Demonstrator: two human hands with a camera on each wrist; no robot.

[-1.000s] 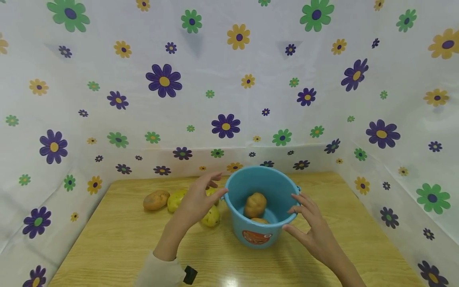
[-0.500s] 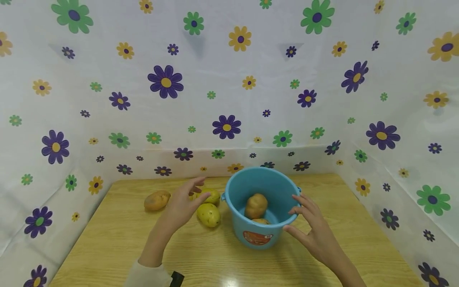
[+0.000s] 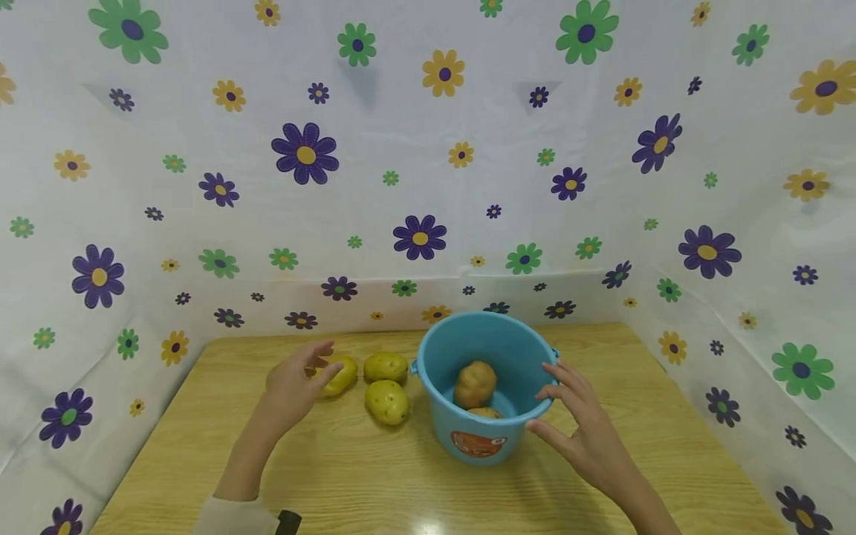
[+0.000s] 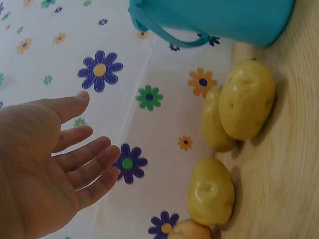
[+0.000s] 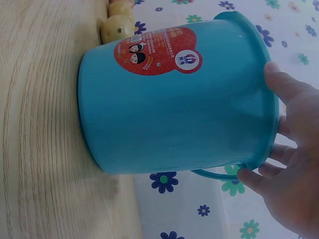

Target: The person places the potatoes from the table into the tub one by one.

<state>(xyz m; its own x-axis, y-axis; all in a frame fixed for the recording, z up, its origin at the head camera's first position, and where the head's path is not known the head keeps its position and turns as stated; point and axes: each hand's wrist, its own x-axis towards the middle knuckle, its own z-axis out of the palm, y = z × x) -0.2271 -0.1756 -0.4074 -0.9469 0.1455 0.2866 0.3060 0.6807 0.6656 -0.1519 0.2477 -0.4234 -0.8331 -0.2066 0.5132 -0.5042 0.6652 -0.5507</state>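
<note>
A light blue bucket (image 3: 515, 357) with a red label stands on the table, right of centre. My right hand (image 3: 585, 435) holds its right rim, fingers over the edge and thumb outside. Inside the bucket lie a lumpy brown potato (image 3: 475, 384) and part of a second one (image 3: 485, 412). My left hand (image 3: 290, 390) is empty, fingers spread and loosely bent, left of the bucket. Close by its fingertips is a yellow potato (image 3: 342, 375). Two more yellow potatoes, one behind (image 3: 386, 366) and one in front (image 3: 387, 402), lie between that hand and the bucket.
In the left wrist view, a brownish potato (image 4: 190, 230) shows at the bottom edge; in the head view my left hand hides it. The wooden table (image 3: 374, 475) ends at a white flowered cloth (image 3: 374, 208) at the back and sides. The bucket's handle (image 5: 214, 175) hangs at its far side.
My left hand has left the bucket's left rim and moved left over the potatoes, uncovering the yellow ones and covering the brown one. The right hand stays at the rim.
</note>
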